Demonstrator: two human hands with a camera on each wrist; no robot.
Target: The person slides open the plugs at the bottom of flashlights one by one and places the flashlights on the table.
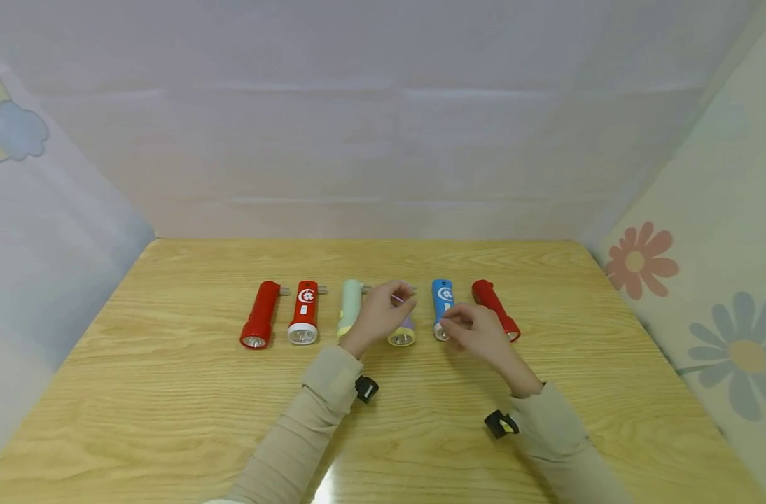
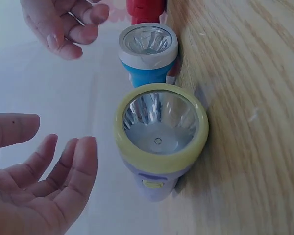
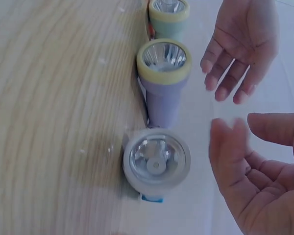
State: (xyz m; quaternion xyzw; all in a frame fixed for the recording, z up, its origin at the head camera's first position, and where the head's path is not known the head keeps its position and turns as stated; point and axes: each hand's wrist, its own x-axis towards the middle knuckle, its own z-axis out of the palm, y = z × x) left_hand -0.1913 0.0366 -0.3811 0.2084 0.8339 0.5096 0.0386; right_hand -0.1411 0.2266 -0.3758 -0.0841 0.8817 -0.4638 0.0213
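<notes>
My left hand (image 1: 380, 313) is above the purple flashlight (image 1: 403, 337) with the yellow rim, covering part of it in the head view. Its fingers are loosely bent, thumb apart, and nothing lies between them. Beside it, my right hand (image 1: 480, 334) hovers over the lower end of the blue flashlight (image 1: 442, 297) with the white head. The right thumb and fingertips come near each other but hold nothing. In the left wrist view the purple flashlight's yellow rim (image 2: 122, 155) faces the camera, apart from the left fingers.
The row on the wooden table (image 1: 187, 392) also has a pale green flashlight (image 1: 351, 301), partly behind the left hand, a red one with a white head (image 1: 306, 311), and all-red ones at the left end (image 1: 262, 315) and right end (image 1: 493, 304). Metal prongs stick out of some.
</notes>
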